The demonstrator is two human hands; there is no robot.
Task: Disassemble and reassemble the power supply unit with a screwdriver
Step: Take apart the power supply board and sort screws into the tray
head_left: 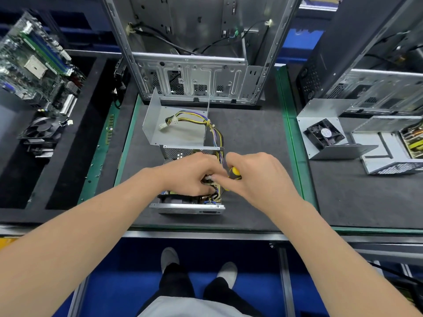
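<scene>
Closest in, a person's two grey shoes [169,259] stand on the blue floor [119,266] below the counter [251,133], and both bare forearms reach out over its edge.

Far left, a motherboard [34,60] leans tilted, with a black fan [41,130] lying just in front of it. In the middle of the dark mat sits the power supply unit [183,152] with its top off. Its bent metal cover [152,124] lies just behind it, and yellow and black cables [207,124] trail across that cover. Behind the cover stands a bare computer case [194,78].

The left hand [190,177] dips into the open unit with its fingers curled among the parts. I cannot tell whether they pinch anything. Just beside it, the right hand [258,177] grips a screwdriver [234,172] by its yellow and black handle at the unit's right edge; the tip is hidden.

Far right lies a second supply [325,133], fan upward.
</scene>
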